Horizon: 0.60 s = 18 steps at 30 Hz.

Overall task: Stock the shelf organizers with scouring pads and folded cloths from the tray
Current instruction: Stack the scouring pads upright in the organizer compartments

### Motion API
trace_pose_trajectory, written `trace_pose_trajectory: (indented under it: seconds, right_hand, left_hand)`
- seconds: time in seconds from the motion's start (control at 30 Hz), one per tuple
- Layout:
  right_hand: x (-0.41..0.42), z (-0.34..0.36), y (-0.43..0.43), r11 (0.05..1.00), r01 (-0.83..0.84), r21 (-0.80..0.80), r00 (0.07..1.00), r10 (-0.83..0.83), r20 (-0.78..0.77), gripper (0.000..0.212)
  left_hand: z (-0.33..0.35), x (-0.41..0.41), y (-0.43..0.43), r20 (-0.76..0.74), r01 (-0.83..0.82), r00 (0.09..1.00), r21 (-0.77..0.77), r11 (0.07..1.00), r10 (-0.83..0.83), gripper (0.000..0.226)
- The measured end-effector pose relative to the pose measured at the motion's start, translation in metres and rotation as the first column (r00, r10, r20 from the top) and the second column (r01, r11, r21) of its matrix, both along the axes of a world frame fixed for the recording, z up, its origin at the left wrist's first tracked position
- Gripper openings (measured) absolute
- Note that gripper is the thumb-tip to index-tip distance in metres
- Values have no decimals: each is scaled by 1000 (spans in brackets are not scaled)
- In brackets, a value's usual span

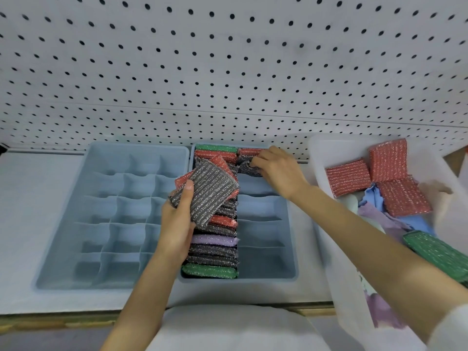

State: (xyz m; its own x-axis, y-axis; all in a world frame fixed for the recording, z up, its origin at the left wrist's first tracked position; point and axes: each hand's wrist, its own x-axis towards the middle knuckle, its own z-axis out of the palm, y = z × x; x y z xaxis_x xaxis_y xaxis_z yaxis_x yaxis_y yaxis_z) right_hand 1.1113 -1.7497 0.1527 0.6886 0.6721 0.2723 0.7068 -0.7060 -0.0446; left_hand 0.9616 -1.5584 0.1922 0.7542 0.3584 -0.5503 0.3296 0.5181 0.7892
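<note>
Scouring pads [214, 249] stand on edge in the left column of the right organizer [240, 280], in the middle of the frame. Each one has its long side running left to right, and they sit one behind the other from the near end to the far end.

The left hand [177, 229] comes up from the bottom of the frame. Its thumb is on top and its fingers curl under, gripping a grey pad [210, 196] with a red pad [182, 180] below it (both are over that same column). The grey pad is tilted, its long side leaning from lower left to upper right.

The right hand [278, 171] reaches in from the lower right, arm stretched out and palm down. Its fingertips pinch a dark pad [249, 168] at the top of the right column.

More red pads [347, 181], a green pad [435, 252] and blue and purple cloths [379, 219] lie in the white tray [321, 158] at the right of the frame. The left organizer [64, 224] sits just beside the right one on the shelf [38, 198].
</note>
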Motion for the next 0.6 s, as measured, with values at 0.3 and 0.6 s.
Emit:
trace_pose_trajectory:
  seconds: [0.3,0.6]
  right_hand:
    - [-6,3,-5,996,40,-80,995,-47,-83,46]
    - [-11,12,-16,994,112,-8,914,-106,-391,58]
  left_hand:
    - [-4,0,1,-6,1,1000,-2,1000,-2,27]
    - [-4,-1,2,-32,22,999,7,1000,-22,35]
